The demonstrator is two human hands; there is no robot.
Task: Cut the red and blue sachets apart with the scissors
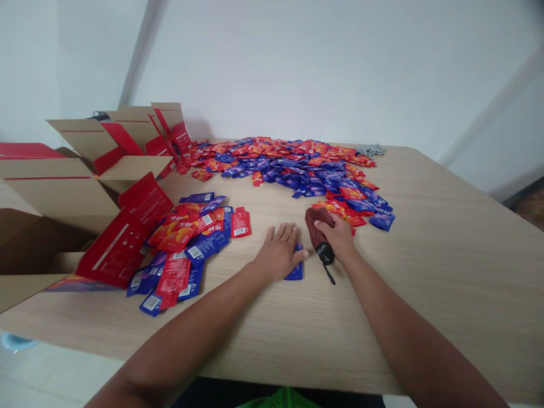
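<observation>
My left hand [278,252] lies flat on the tabletop with its fingers stretched out, palm down over a blue pouch [294,273]. Only the pouch's lower end and a bit of its right side show. My right hand [339,237] is closed around a folded umbrella [319,226] with a dark red-brown cover, a black end and a short dangling strap. The umbrella is held just right of the blue pouch. A single red pouch [241,222] lies left of my left hand, beside a heap of red and blue pouches [187,249].
A long pile of red and blue pouches [289,164] curves across the back of the table [425,238]. Open cardboard boxes [55,187] with raised flaps stand along the left. A crumpled grey cloth-like item [371,150] lies at the back right, near the wall.
</observation>
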